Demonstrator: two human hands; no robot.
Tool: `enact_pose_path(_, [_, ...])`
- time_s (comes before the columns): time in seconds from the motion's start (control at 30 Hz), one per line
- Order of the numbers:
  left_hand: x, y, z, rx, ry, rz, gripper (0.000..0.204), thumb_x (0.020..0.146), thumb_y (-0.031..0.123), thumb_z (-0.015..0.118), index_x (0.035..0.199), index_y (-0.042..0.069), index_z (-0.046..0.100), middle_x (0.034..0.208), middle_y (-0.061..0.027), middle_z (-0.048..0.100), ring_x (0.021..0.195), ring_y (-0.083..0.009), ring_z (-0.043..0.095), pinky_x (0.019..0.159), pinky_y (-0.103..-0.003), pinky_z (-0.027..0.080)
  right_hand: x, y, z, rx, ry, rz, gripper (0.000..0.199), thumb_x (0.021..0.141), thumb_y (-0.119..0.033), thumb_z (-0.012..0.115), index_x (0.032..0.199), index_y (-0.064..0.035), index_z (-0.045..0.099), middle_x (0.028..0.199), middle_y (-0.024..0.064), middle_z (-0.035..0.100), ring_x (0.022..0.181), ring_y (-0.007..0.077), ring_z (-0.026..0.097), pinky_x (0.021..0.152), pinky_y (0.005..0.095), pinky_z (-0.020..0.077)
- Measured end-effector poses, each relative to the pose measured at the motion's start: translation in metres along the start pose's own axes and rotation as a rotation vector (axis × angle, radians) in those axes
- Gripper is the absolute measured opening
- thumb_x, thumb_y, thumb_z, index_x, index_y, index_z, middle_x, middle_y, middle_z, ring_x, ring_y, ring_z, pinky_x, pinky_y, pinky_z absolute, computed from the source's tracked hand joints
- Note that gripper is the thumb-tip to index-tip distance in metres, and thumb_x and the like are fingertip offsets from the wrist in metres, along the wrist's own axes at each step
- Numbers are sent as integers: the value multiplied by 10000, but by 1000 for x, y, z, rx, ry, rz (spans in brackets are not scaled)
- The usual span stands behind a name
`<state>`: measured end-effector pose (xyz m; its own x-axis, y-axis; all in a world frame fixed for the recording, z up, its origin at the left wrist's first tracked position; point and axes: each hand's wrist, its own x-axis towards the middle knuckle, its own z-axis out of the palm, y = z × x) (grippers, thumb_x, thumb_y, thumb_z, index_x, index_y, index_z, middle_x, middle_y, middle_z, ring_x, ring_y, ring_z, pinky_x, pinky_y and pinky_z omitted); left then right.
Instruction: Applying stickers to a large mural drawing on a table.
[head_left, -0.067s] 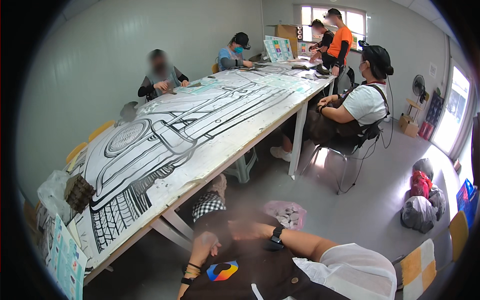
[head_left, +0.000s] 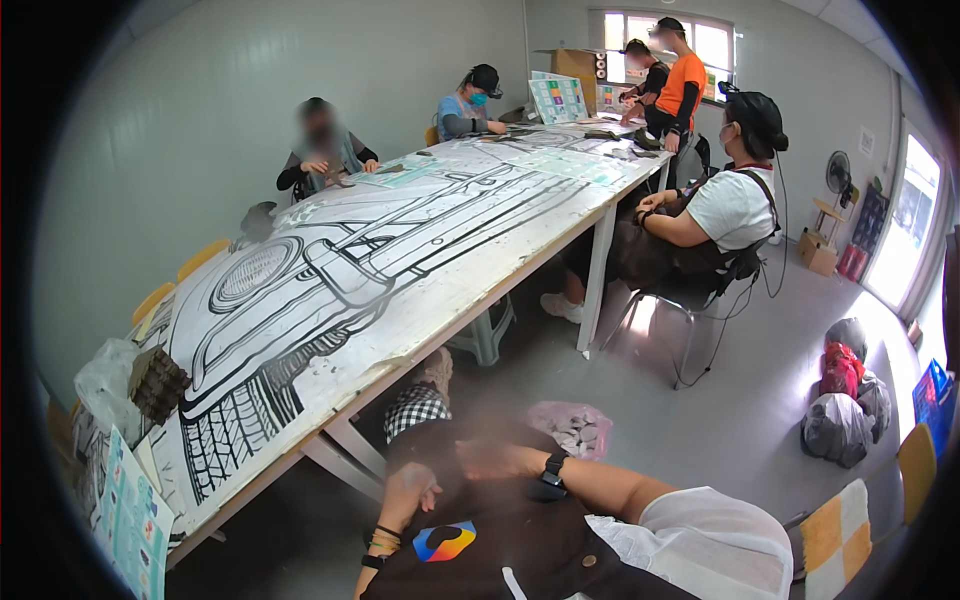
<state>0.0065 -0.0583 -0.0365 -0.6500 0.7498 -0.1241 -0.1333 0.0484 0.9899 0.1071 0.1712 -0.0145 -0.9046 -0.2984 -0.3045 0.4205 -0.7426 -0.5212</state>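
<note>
A cardboard box (head_left: pixel 578 66) sits by the window beyond the long table (head_left: pixel 520 262) bearing a car drawing; left hand (head_left: pixel 410 490) curled loosely and right hand (head_left: pixel 490 460) blurred, grip unclear, both on a dark apron (head_left: pixel 500 530).

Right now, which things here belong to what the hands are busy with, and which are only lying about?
In hand:
- left hand and right hand, both over the dark apron
- pink bag of grey pieces, nearest to them

Lying about:
- car drawing on the long table
- dark block stack
- bundled bags on the floor
</note>
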Motion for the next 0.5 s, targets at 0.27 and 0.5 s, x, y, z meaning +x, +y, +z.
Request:
enact_pose_path(0.27, [0, 1, 1, -42, 0, -8, 150, 951, 120, 559, 954, -28, 578, 750, -161, 663, 491, -149, 589, 417, -223, 427, -9, -4, 13, -41, 99, -4, 393, 1051, -312, 407, 725, -102, 468, 716, 76, 628, 677, 193, 683, 592, 247, 572])
enact_pose_path(0.5, [0, 0, 1, -22, 6, 5, 184, 967, 147, 537, 937, -29, 584, 739, -155, 664, 492, -143, 587, 415, -221, 423, -3, -2, 6, -63, 67, -12, 390, 1051, -310, 409, 728, -100, 470, 725, 82, 630, 688, 199, 686, 596, 245, 573])
